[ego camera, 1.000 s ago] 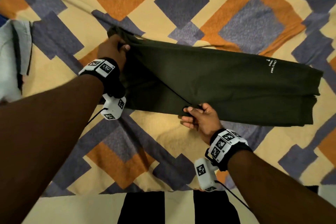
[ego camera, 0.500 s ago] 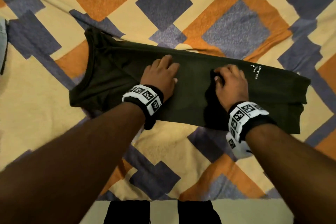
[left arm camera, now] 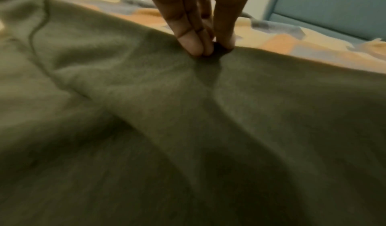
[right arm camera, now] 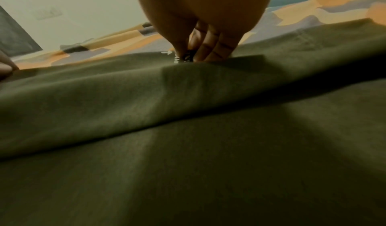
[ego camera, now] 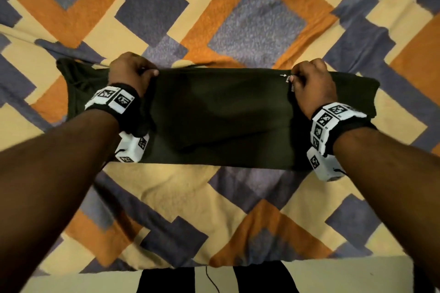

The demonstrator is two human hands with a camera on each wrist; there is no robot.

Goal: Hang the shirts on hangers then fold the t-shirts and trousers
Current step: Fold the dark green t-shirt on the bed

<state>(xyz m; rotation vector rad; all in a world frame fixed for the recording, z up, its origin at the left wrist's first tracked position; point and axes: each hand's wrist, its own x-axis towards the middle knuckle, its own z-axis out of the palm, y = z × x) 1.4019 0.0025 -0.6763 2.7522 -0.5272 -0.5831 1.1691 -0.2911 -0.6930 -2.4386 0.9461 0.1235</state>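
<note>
Two hands pinch the far edge of a dark olive-green t-shirt [ego camera: 221,116] that lies folded into a long band across a patchwork blanket [ego camera: 257,31] of orange, cream and slate-blue blocks. The left hand [ego camera: 129,76] grips the edge near the collar end, the right hand [ego camera: 312,83] near the other end, right at a small white printed mark [ego camera: 289,78] on the cloth.

From the head view both hands look like closed fists over the fabric. The left wrist view shows more — the fingers [left arm camera: 191,38] and thumb are pressed together on a small tuck of the t-shirt [left arm camera: 188,130], with the collar seam curving away at the left. The right wrist view likewise shows the right hand's fingertips [right arm camera: 211,48] nipping the fabric edge beside the white print [right arm camera: 176,57], and a raised fold running across the cloth toward the other hand.

Each wrist carries a black band with white marker tiles, seen only from the head camera. A blue-grey panel [left arm camera: 334,6] stands beyond the blanket in the left wrist view, and a pale wall [right arm camera: 73,11] in the right wrist view. At the near edge of the blanket — two dark trouser legs [ego camera: 166,280] of the person.
</note>
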